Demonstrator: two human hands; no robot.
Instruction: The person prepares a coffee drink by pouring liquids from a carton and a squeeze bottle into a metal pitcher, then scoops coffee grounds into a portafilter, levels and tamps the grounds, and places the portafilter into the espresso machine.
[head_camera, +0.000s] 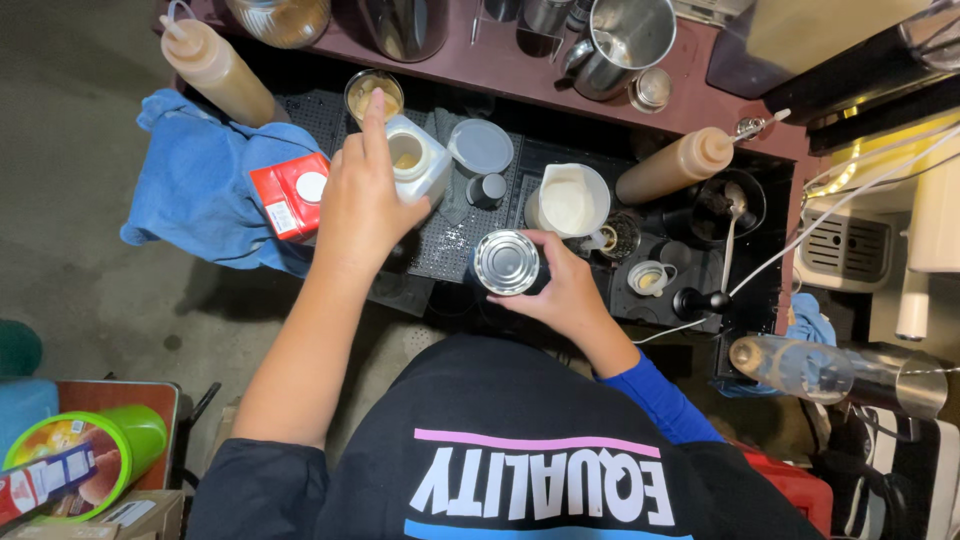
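My left hand (358, 205) grips a white plastic jug (415, 160) with an open mouth and tan liquid inside, index finger pointing up toward a glass cup (373, 93) of tan liquid. My right hand (565, 290) holds a sealed metal can (507, 263) upright from its right side. A white pitcher (568, 200) of milky liquid stands just behind the can. A round clear lid (480, 146) and a small dark cap (487, 189) lie on the black drip mat (450, 240).
A red carton (290, 195) rests on a blue towel (200, 180) at left. Two tan squeeze bottles (215, 68) (672, 165), steel jugs (625, 45) on the maroon shelf, a dark cup with a spoon (728, 205), a tamper (700, 300) and white cables crowd the right.
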